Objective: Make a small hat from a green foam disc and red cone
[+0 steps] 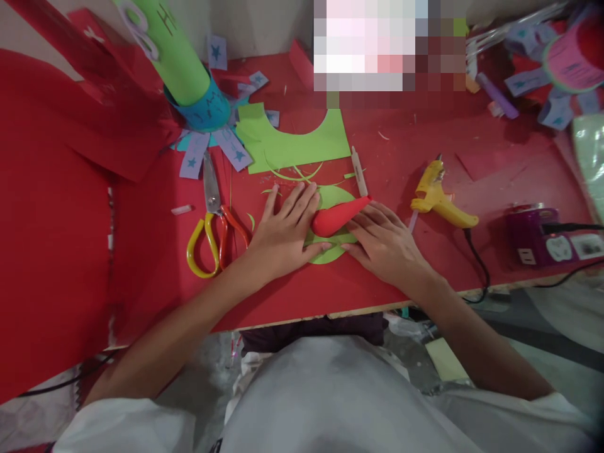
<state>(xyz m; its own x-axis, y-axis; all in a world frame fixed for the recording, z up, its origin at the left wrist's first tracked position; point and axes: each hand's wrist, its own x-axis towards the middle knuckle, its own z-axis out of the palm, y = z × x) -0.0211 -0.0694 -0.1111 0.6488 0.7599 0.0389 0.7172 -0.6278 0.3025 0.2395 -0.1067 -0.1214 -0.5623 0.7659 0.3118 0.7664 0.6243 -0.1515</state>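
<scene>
A red paper cone lies on its side over a round piece of green paper on the red tabletop. My left hand rests flat at the paper's left side, fingers stretched out and thumb on the green edge. On the other side, my right hand also lies flat, its fingertips partly hidden beneath or behind the cone's pointed end. Neither hand is closed around anything. Above them sits a green paper sheet with a curved cut-out, with thin green strips below it. A whitish pen-like stick lies close by.
Scissors with yellow and red handles lie at the left. A yellow glue gun and a purple box with a cable are at the right. A green paper tube in a blue ring stands back left; a pink craft piece stands back right.
</scene>
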